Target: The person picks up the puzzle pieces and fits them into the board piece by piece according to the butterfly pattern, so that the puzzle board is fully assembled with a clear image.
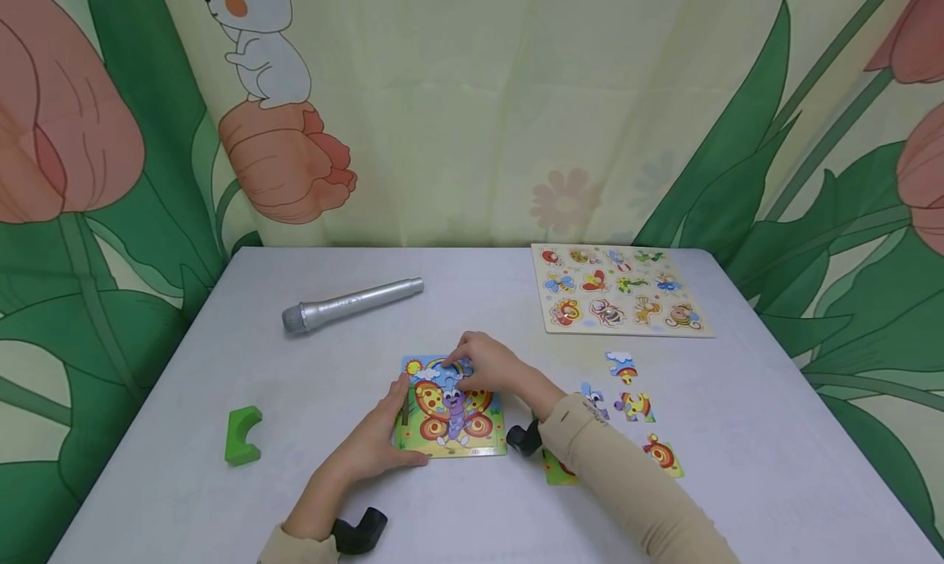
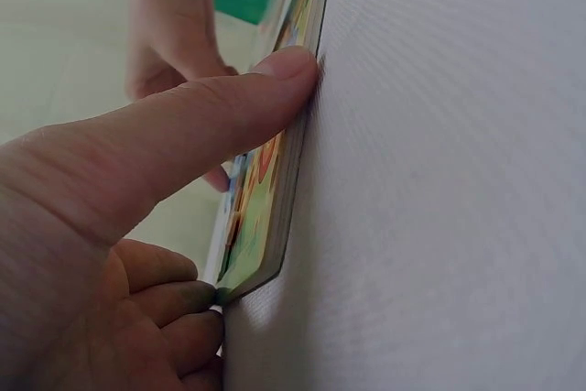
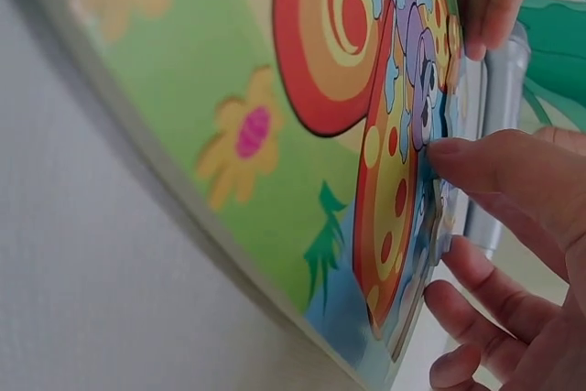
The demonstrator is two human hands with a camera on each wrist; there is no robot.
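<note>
A square butterfly jigsaw puzzle board (image 1: 487, 448) lies on the white table in front of me. My left hand (image 1: 378, 434) holds its lower left corner, with the thumb along the near edge and the fingers at the left side. Over the upper part of the board, my right hand (image 1: 492, 367) pinches a blue, cloud-patterned puzzle piece (image 1: 441, 375) between thumb and fingers. In the right wrist view, the piece's edge shows beside the thumb, slightly raised from the picture; its outline is mostly hidden by the fingers.
Several loose puzzle pieces (image 1: 634, 407) lie to the right, some partly behind the right sleeve (image 1: 627, 474). An insect picture board (image 1: 542, 289) sits at the back right. A silver microphone (image 1: 354, 304) lies behind the puzzle, and a green arch-shaped block (image 1: 238, 437) at the left.
</note>
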